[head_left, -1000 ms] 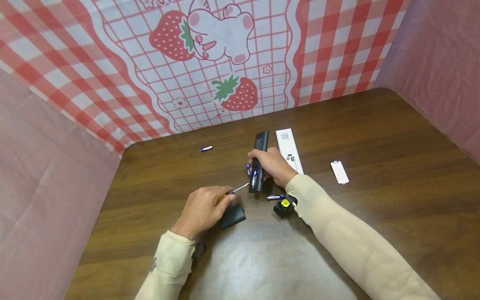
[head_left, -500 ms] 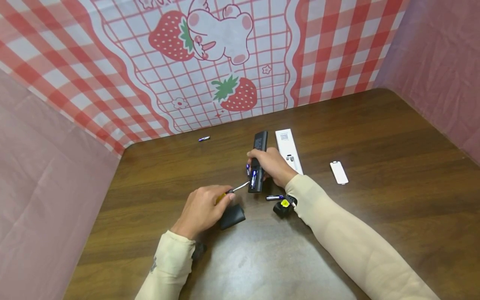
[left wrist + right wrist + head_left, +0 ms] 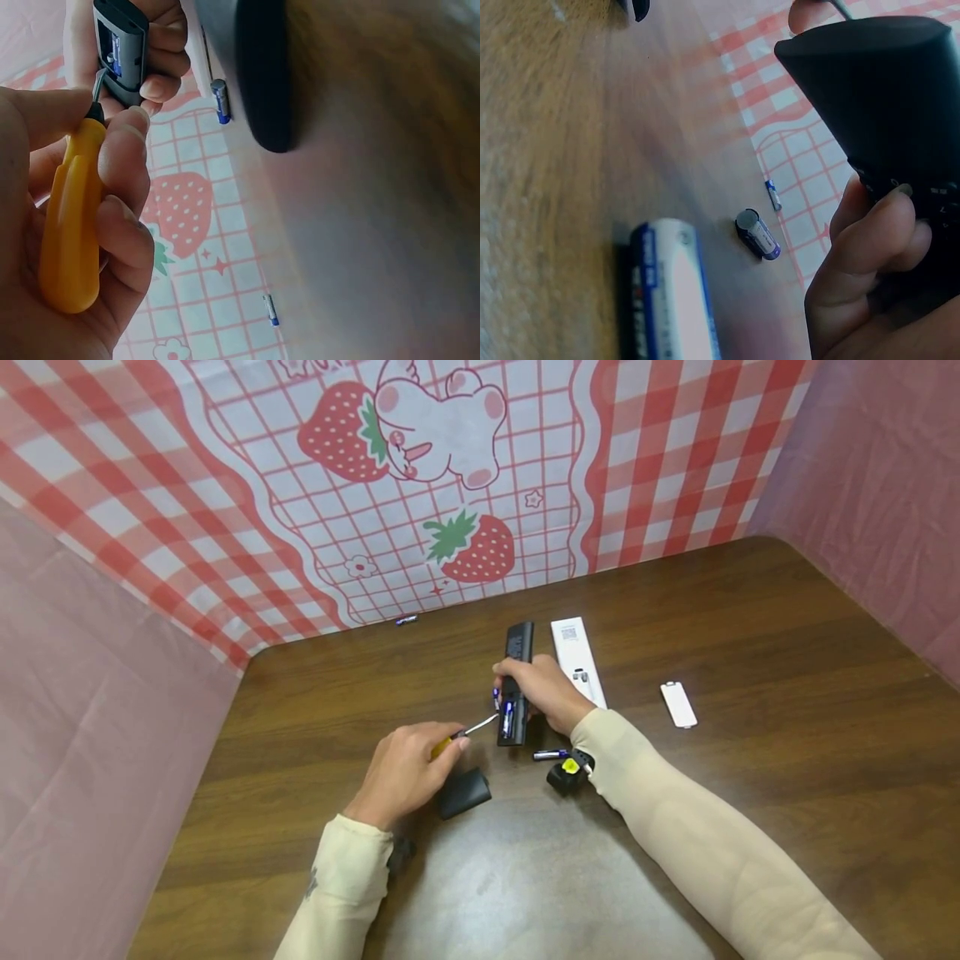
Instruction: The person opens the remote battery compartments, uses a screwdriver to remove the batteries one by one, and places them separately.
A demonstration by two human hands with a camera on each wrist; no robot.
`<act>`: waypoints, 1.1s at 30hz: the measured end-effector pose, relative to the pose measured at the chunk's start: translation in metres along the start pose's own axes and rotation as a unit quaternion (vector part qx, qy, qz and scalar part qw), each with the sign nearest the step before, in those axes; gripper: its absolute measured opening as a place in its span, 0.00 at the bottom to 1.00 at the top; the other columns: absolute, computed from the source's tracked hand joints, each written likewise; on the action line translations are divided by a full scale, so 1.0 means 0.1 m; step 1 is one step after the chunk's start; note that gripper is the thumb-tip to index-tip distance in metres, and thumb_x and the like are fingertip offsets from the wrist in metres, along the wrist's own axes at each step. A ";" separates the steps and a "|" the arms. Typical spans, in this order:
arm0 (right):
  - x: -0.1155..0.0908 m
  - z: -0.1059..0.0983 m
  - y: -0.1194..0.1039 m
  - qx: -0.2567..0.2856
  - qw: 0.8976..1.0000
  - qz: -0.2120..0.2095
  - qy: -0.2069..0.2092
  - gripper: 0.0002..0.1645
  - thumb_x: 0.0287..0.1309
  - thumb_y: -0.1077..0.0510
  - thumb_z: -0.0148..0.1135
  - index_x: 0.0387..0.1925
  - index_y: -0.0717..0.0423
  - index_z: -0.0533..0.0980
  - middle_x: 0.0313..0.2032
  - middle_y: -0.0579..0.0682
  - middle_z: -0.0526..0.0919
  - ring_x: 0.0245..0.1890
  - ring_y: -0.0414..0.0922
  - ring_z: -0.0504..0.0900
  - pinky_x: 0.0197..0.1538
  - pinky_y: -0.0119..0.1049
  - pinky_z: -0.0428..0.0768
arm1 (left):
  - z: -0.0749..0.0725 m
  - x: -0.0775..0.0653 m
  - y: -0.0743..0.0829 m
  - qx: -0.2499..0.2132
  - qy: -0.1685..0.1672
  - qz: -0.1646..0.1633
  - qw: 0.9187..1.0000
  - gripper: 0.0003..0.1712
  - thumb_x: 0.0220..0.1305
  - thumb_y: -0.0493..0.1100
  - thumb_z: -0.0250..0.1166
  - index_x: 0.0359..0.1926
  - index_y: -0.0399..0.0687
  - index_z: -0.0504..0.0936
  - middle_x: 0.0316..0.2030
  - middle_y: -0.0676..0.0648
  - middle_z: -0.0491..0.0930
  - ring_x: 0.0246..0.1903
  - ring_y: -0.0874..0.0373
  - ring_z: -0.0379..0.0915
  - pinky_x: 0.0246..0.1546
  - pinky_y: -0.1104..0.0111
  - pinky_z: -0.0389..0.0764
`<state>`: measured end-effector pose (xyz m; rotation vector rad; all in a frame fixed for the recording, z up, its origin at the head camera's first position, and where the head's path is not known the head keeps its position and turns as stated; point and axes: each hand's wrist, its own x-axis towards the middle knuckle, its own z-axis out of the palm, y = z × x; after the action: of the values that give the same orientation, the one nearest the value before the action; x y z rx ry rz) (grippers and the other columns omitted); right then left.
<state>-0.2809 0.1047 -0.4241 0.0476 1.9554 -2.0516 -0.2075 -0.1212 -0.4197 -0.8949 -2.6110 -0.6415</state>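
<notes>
In the head view my right hand (image 3: 551, 689) grips a black remote control (image 3: 521, 642), its back up and its battery compartment uncovered. One blue-and-white battery (image 3: 507, 720) lies inside that compartment. My left hand (image 3: 401, 772) holds a screwdriver, whose yellow handle (image 3: 73, 217) rests in the curled fingers in the left wrist view. The metal shaft (image 3: 482, 724) reaches to the left edge of the compartment; exact contact at the tip is unclear. A loose battery (image 3: 496, 697) lies just left of the remote, another battery (image 3: 550, 755) right of its lower end.
A black curved cover (image 3: 465, 793) lies beside my left hand. Behind my right hand is a white remote-like piece (image 3: 573, 652) with an open compartment. A white cover (image 3: 678, 705) lies farther right. One battery (image 3: 407, 620) sits at the table's back edge by the patterned cloth (image 3: 285, 560).
The far battery has rolled back across the table to the cloth. My left hand has risen slightly with the screwdriver, whose tip moved up along the remote's edge. The right hand barely moved.
</notes>
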 end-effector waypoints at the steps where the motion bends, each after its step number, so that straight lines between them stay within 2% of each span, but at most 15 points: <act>1: 0.00 0.00 0.00 0.002 1.000 -0.002 -0.002 0.21 0.65 0.49 0.57 0.42 0.66 0.77 0.36 0.63 0.82 0.28 0.46 0.83 0.28 0.41 0.81 | 0.00 0.01 0.00 -0.001 0.000 0.000 1.000 0.12 0.67 0.46 0.67 0.46 0.47 0.89 0.43 0.49 0.87 0.41 0.56 0.85 0.40 0.58 0.83; 6: -0.01 0.01 0.00 0.012 1.000 -0.007 -0.009 0.20 0.65 0.49 0.57 0.41 0.65 0.77 0.37 0.64 0.82 0.28 0.46 0.82 0.31 0.42 0.82 | -0.01 0.05 0.02 -0.006 -0.008 -0.007 1.000 0.12 0.69 0.47 0.66 0.47 0.47 0.89 0.43 0.49 0.87 0.41 0.56 0.85 0.39 0.58 0.83; 14: -0.01 0.01 -0.01 0.032 0.999 -0.011 -0.020 0.26 0.66 0.50 0.58 0.50 0.73 0.74 0.38 0.63 0.82 0.29 0.45 0.82 0.34 0.41 0.82 | -0.02 0.09 0.02 -0.017 0.002 0.004 1.000 0.12 0.70 0.47 0.64 0.46 0.47 0.89 0.39 0.50 0.87 0.37 0.58 0.84 0.36 0.60 0.82; 21: -0.01 0.01 -0.01 0.042 0.999 -0.011 -0.024 0.25 0.65 0.51 0.59 0.48 0.72 0.75 0.41 0.66 0.81 0.29 0.45 0.82 0.35 0.41 0.82 | -0.02 0.09 0.00 -0.016 0.010 0.009 1.000 0.13 0.72 0.47 0.62 0.47 0.48 0.89 0.41 0.50 0.87 0.40 0.57 0.84 0.39 0.59 0.82; 29: 0.00 0.01 -0.01 0.054 0.998 -0.013 -0.028 0.28 0.65 0.51 0.58 0.51 0.75 0.74 0.44 0.68 0.80 0.30 0.45 0.82 0.36 0.40 0.82 | 0.00 0.12 -0.01 -0.015 0.012 0.010 1.000 0.12 0.73 0.46 0.61 0.48 0.48 0.89 0.40 0.51 0.87 0.39 0.58 0.83 0.40 0.59 0.81; 33: 0.01 0.01 0.00 0.054 0.998 -0.014 -0.030 0.28 0.66 0.51 0.58 0.52 0.75 0.73 0.43 0.68 0.80 0.30 0.45 0.82 0.36 0.40 0.82 | 0.01 0.12 -0.01 -0.011 0.017 0.013 1.000 0.12 0.72 0.46 0.62 0.47 0.49 0.89 0.35 0.52 0.86 0.33 0.60 0.80 0.34 0.62 0.79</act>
<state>-0.2817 0.1034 -0.4243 -0.0180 1.8180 -2.1502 -0.2169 -0.1153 -0.4158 -0.9147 -2.5620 -0.6732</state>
